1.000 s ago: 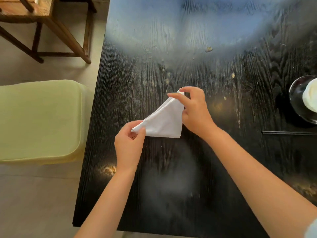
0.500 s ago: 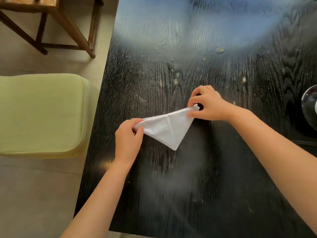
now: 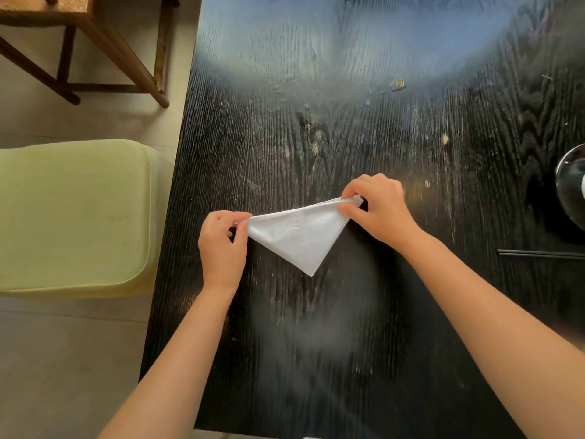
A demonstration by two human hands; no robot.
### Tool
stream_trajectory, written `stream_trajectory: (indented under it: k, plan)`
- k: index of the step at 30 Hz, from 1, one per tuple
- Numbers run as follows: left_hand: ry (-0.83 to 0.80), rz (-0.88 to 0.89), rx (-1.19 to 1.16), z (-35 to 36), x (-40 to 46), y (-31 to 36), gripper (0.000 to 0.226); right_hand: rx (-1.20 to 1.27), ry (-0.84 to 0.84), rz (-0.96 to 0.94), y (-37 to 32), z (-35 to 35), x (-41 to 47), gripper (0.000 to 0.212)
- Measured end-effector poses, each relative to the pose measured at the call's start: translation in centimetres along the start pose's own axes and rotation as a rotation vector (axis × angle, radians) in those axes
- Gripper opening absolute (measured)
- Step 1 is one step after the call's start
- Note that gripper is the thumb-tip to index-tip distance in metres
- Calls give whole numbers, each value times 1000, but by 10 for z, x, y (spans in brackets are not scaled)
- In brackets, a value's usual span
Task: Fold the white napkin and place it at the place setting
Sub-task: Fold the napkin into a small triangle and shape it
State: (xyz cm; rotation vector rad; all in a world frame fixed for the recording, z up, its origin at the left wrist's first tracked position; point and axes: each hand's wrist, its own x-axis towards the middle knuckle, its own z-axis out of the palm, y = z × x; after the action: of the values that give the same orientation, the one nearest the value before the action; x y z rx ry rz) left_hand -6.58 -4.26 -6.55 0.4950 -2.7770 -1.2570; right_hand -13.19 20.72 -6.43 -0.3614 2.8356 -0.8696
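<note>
The white napkin (image 3: 299, 237) is folded into a triangle and held over the middle of the dark wood-grain surface (image 3: 316, 137), its long edge uppermost and its point hanging down toward the person. Whether that lower point touches the surface or hangs just above it cannot be told. The left hand (image 3: 221, 245) pinches the napkin's left corner, its grip closed tight on the cloth between thumb and fingers. The right hand (image 3: 378, 207) pinches the napkin's right corner, which sits a little higher than the left one, so the top edge slopes up to the right; this grip is likewise closed on the cloth, with a small tuft of it showing past the fingers. Both bare forearms reach in from the near edge of the surface toward the napkin. Well to the right of the napkin, at the frame's edge, stands a dark glossy dish (image 3: 569, 188), cut off by the frame, and below it lies a thin dark stick-like thing (image 3: 538, 254), perhaps chopsticks. To the left of the napkin, off the surface, is a pale green padded seat (image 3: 72, 217), and beyond that, a wooden chair (image 3: 95, 36) stands on the light floor. A few pale crumbs dot the surface beyond the napkin.
</note>
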Motion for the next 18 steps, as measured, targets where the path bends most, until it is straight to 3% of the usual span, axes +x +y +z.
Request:
stream_trajectory:
  k: [4,6,8,10,13,18]
  plan:
    - [55,26,27,3,-5,2,18,-90,32,33,-9,4,0,7]
    - [79,66,162,10,-11,9,34,-215,111,2,-16,8,-7,21]
    - [-12,213,382,23,-19,20,48,-310,149,-77,-28,16,-16,38]
    - [-162,368,572,41,-30,28,56,-377,40,-145,-40,29,-23,47]
    - [-271,384,701,60,-34,24,56,-457,-155,-131,-43,49,-26,53]
    - [-323,407,685,63,-27,14,59,-520,-158,-120,-34,58,-23,56]
